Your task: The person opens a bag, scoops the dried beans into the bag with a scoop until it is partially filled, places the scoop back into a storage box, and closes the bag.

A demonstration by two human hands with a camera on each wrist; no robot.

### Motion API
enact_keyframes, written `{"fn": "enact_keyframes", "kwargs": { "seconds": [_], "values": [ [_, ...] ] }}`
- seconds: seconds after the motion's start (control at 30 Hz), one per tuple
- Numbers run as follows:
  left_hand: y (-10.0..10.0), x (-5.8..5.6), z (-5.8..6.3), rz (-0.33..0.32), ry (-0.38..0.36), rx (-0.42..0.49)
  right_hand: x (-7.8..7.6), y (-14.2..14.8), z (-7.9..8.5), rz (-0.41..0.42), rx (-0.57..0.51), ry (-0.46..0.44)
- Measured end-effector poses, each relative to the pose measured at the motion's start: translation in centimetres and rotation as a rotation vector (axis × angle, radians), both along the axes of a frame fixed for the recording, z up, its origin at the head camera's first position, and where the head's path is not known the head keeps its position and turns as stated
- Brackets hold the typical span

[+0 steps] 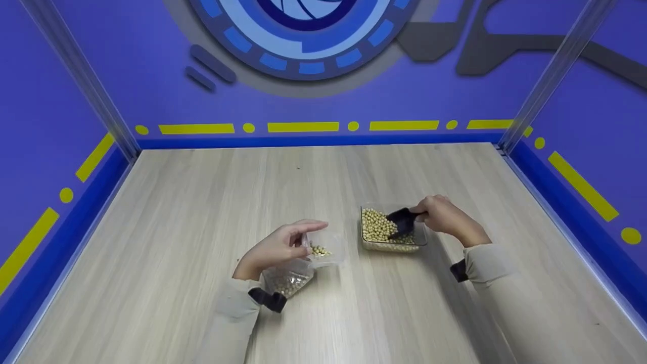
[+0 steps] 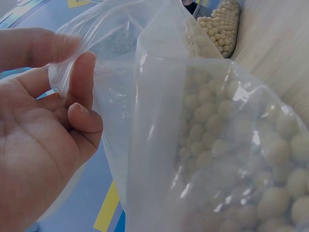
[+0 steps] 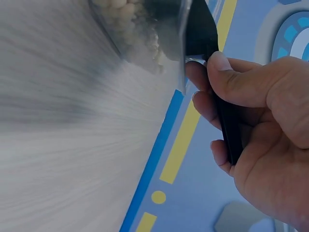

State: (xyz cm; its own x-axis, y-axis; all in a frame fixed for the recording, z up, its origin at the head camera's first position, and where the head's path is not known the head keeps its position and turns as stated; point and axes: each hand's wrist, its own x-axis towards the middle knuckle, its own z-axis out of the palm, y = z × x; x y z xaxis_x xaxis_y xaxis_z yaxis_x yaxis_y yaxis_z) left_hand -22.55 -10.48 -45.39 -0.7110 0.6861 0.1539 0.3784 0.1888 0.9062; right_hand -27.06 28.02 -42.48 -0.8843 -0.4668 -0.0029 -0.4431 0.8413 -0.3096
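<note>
My right hand point(image 1: 445, 215) grips the handle of a black scoop point(image 1: 403, 221). The scoop's bowl is down in a clear rectangular container point(image 1: 391, 247) that holds round, pale yellow soybeans point(image 1: 376, 226). In the right wrist view, fingers and thumb wrap the black handle point(image 3: 227, 121). My left hand point(image 1: 275, 247) pinches the upper edge of a clear plastic bag point(image 2: 116, 96), its mouth held apart. More soybeans point(image 2: 270, 179) fill the bag's lower part, and some show through the mouth in the head view. The bag stands just left of the container.
Both containers of beans rest on a pale wood-grain table point(image 1: 202, 202). Blue panels point(image 1: 313, 108) with yellow markings wall it at the back and both sides, with metal posts point(image 1: 556, 71) at the corners.
</note>
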Motion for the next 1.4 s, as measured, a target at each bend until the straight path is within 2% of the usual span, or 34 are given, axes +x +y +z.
{"fn": "enact_keyframes", "kwargs": {
  "seconds": [0.27,0.5,0.73,0.93,1.13,1.4],
  "values": [
    [0.0,0.0,-0.1,0.006,-0.017,-0.005,-0.2,0.2,-1.0,0.002,-0.095,-0.037],
    [0.1,0.0,-0.1,0.013,-0.022,-0.006,-0.2,0.1,-1.6,0.038,-0.127,0.024],
    [0.1,0.1,-0.1,0.018,-0.004,-0.031,-0.1,0.0,-2.7,0.022,-0.171,0.001],
    [0.2,0.1,-0.1,0.016,-0.015,-0.023,0.0,-0.1,-3.5,0.03,-0.225,0.021],
    [0.2,0.0,-0.2,0.008,-0.019,-0.004,0.0,-0.5,-4.0,0.028,-0.246,0.061],
    [0.2,0.0,0.0,0.012,-0.023,0.0,0.0,-1.1,-4.4,0.007,-0.268,0.056]
  ]
}}
